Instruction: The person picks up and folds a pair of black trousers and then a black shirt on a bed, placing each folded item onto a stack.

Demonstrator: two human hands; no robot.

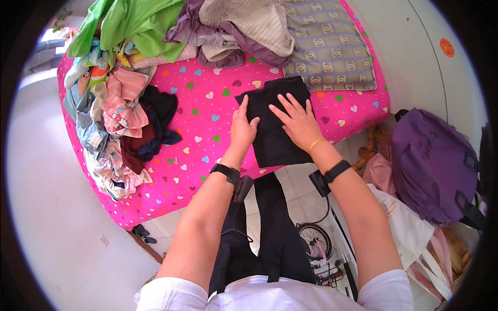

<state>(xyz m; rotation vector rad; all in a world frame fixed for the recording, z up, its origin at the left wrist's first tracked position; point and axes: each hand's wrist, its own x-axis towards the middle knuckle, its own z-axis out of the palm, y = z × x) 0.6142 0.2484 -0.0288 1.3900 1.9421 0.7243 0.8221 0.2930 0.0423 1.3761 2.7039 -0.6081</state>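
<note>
A folded black garment (275, 129) lies on the pink heart-patterned bedsheet (207, 114), close to the bed's near right edge. Its kind cannot be told from the folds. My left hand (244, 126) rests along the garment's left side, thumb and fingers stretched out. On its upper right part, my right hand (301, 124) lies flat with the fingers spread. Neither hand grips the cloth. Both wrists carry black straps with small devices, and a yellow bracelet (315, 145) circles the right wrist.
At the bed's left is a pile of mixed clothes (124, 109). Green cloth (129, 26), a purple-grey quilt (244, 26) and a patterned pillow (332, 46) lie along the far side. A purple backpack (433, 160) and white bag (404, 223) stand at right, above a small wheel (315, 241).
</note>
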